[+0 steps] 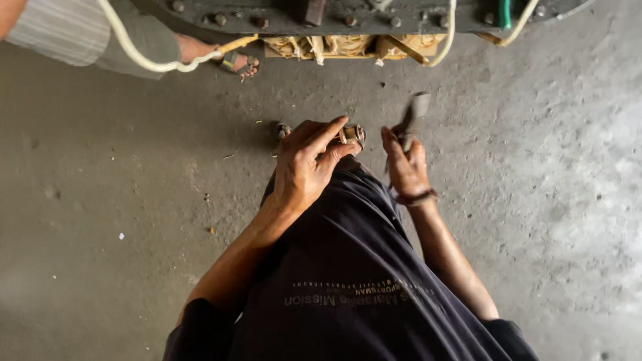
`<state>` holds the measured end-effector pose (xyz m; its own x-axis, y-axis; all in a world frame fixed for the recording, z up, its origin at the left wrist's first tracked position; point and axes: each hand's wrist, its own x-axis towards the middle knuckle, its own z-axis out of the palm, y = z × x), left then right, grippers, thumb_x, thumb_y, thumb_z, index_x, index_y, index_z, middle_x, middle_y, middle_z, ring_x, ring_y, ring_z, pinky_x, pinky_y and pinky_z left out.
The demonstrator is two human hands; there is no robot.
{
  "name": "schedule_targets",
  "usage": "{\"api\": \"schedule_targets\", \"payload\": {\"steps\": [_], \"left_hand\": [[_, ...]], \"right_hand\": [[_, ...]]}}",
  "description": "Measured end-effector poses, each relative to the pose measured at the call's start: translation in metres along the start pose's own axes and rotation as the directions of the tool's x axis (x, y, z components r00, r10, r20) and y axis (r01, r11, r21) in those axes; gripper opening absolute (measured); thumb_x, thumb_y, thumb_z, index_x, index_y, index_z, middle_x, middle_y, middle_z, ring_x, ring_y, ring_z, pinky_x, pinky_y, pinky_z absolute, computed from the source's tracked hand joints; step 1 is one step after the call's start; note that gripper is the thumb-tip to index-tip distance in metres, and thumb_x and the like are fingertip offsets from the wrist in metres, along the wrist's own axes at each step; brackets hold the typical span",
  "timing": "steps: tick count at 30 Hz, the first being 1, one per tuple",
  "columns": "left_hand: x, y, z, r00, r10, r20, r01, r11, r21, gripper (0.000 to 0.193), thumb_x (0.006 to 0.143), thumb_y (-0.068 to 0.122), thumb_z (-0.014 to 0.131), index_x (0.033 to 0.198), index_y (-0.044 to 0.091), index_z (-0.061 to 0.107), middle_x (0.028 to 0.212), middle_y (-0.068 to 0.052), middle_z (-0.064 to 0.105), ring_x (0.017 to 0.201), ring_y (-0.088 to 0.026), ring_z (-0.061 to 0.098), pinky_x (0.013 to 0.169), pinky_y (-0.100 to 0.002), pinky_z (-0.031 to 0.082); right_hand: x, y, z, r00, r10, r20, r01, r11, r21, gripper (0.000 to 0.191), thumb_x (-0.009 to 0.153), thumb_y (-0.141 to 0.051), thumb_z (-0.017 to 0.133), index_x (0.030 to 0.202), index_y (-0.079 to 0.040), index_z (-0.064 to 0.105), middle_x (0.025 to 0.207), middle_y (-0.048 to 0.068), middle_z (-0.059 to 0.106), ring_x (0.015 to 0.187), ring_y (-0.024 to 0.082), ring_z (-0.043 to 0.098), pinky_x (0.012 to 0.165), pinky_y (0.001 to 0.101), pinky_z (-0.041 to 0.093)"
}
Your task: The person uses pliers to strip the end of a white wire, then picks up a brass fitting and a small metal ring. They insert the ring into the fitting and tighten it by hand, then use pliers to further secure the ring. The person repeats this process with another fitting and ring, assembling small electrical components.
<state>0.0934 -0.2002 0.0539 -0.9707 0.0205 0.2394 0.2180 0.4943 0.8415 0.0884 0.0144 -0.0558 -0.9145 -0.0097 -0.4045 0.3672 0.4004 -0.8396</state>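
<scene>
Pinching a small brass-coloured round metal fitting (pixel 352 134) between fingertips above the grey concrete floor (pixel 134 200), the left hand (pixel 304 167) has a light grip; it could slip. The right hand (pixel 406 164), closed around a blurred dark metal tool (pixel 416 110), might strike fingers.

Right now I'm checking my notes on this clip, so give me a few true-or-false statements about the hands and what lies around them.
1. The left hand pinches a small round metal fitting. True.
2. The right hand is empty. False: it grips a blurred tool.
3. The floor is tiled white. False: it is grey concrete.
4. Another person's sandalled foot stands near the machine. True.
</scene>
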Motion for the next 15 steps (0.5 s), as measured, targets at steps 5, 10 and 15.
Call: {"api": "schedule_targets", "payload": {"steps": [5,10,15], "left_hand": [[-0.002,0.006,-0.007,0.996,0.066,-0.065,-0.056,0.987,0.148,0.044,0.088,0.015,0.086,0.126,0.003,0.069,0.101,-0.009,0.074,0.088,-0.022,0.069,0.080,-0.035,0.055],[-0.007,0.012,-0.008,0.984,0.120,-0.130,-0.079,0.955,0.287,0.045,0.087,0.020,0.085,0.126,0.006,0.068,0.104,-0.005,0.074,0.090,-0.021,0.068,0.089,-0.040,0.053],[-0.022,0.015,-0.018,0.989,0.067,-0.130,-0.018,0.937,0.350,0.041,0.092,0.020,0.085,0.127,0.007,0.068,0.103,-0.005,0.072,0.089,-0.023,0.065,0.083,-0.040,0.051]], "right_hand": [[-0.019,-0.001,-0.021,0.913,-0.246,0.325,0.081,0.891,0.446,0.036,0.093,-0.028,0.077,0.111,-0.005,0.056,0.091,0.002,0.063,0.083,0.013,0.065,0.071,0.0311,0.058],[-0.038,-0.010,-0.004,0.920,-0.187,0.344,0.136,0.977,0.166,0.053,0.099,-0.021,0.061,0.143,-0.003,0.039,0.096,0.004,0.062,0.082,0.014,0.062,0.069,0.0290,0.053],[-0.053,-0.029,0.003,0.825,-0.384,0.414,0.275,0.914,0.299,0.059,0.106,-0.013,0.052,0.159,0.001,0.028,0.128,0.016,0.055,0.103,0.025,0.053,0.087,0.0402,0.048]]}}
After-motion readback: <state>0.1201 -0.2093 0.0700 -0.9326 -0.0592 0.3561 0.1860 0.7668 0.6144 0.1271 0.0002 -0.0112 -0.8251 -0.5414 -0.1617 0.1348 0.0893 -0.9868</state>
